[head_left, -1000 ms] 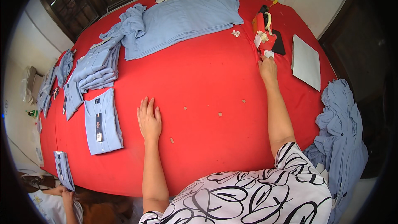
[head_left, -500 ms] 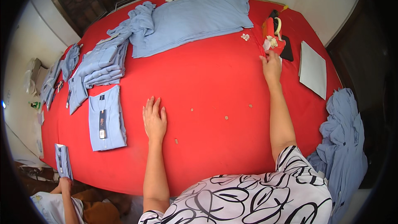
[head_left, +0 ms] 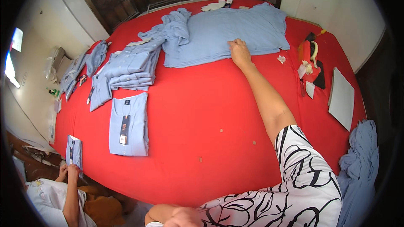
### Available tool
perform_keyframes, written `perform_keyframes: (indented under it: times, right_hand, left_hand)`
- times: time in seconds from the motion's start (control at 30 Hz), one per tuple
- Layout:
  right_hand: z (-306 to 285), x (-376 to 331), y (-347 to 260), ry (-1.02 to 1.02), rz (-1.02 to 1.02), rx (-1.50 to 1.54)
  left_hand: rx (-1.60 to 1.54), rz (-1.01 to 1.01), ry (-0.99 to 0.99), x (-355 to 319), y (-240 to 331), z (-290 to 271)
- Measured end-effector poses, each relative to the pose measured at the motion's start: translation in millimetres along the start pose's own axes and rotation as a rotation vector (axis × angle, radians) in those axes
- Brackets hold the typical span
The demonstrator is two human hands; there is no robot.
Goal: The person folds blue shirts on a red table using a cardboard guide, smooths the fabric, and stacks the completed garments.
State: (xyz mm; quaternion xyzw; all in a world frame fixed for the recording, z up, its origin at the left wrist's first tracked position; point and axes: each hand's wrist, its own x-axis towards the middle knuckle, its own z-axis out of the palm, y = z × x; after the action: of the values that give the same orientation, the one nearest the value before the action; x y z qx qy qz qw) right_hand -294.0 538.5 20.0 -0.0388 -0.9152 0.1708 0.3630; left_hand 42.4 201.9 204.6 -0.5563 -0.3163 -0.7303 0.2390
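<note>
Shirt stack [head_left: 134,68] on table [head_left: 189,109], left of garment pile [head_left: 229,29]; single shirt [head_left: 136,132] before stack; paper [head_left: 341,98] far right

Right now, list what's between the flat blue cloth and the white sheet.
Head view: white bits, a cluster of red and cream items, a white slip and a black slab.

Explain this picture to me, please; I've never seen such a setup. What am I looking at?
There is no machine, just a person's bare hands. A wide fisheye camera on their head looks down, so straight edges bend. On the red tablecloth lie a flat pile of blue garments, stacked folded shirts and one tagged shirt. The right hand is at the flat pile's near edge; its grip is unclear. The left hand is blurred at the bottom. Lower left, a co-worker's hands hold another folded shirt.
</note>
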Motion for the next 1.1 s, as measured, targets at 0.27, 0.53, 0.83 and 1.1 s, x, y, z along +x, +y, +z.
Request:
perform_keyframes:
  times: [0.27,0.53,0.83,1.1]
  right_hand:
    - [1,26,-12,-0.204,0.086,-0.133]
    - [-112,-134,-81,-0.724,-0.418,0.582]
    - [-339,-279,-55,-1.352,0.348,0.308]
    - [-292,-281,-118,-0.628,0.316,0.470]
  left_hand:
    - [-0.045,-0.192,-0.309,-40,20,-32]
    - [0.576,-0.341,-0.145,-43,-36,-22]
    - [0.888,-0.970,-0.293,-73,-60,-57]
    - [1.090,-0.991,-0.311,-146,-146,-49]
